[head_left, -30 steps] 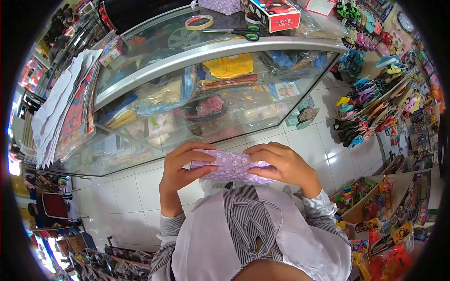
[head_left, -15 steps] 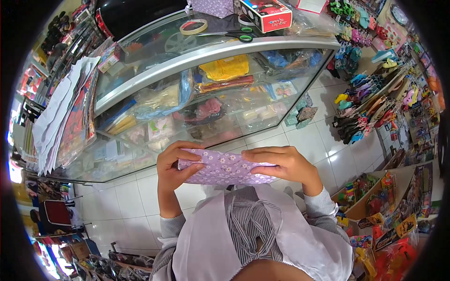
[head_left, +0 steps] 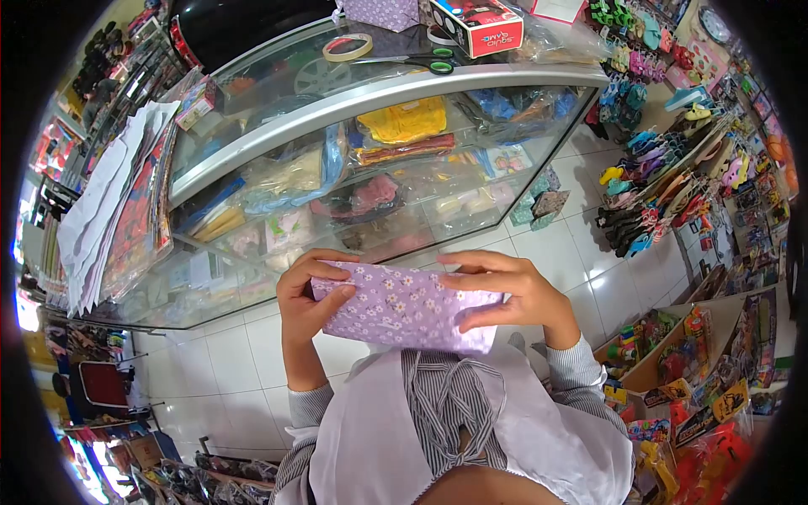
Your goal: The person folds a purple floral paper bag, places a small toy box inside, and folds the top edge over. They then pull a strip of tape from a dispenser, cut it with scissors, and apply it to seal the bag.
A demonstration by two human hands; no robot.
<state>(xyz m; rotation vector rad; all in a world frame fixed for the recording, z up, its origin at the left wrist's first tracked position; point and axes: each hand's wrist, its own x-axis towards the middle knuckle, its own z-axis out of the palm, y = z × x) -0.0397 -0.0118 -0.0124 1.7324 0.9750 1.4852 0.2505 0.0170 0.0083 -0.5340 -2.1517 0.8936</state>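
Note:
A lilac package [head_left: 396, 303] covered in small white flowers is held in front of my waist, its broad face turned up. My left hand [head_left: 311, 295] is closed on its left end, thumb over the face. My right hand [head_left: 513, 290] reaches across the right end, thumb and fingers spread over the face and slightly blurred. What lies under the package is hidden.
Ahead is a glass display counter [head_left: 379, 84] with bagged goods inside. On top are scissors [head_left: 433, 61], a tape roll [head_left: 347, 47], a red box [head_left: 480, 29] and another lilac flowered item [head_left: 383, 13]. Papers [head_left: 118, 194] lean at left; hanging goods [head_left: 665, 177] are at right.
The package has tilted so that more of its flowered face shows, and its lower edge has come nearer my body. My right thumb and fingers have opened wider over its right end.

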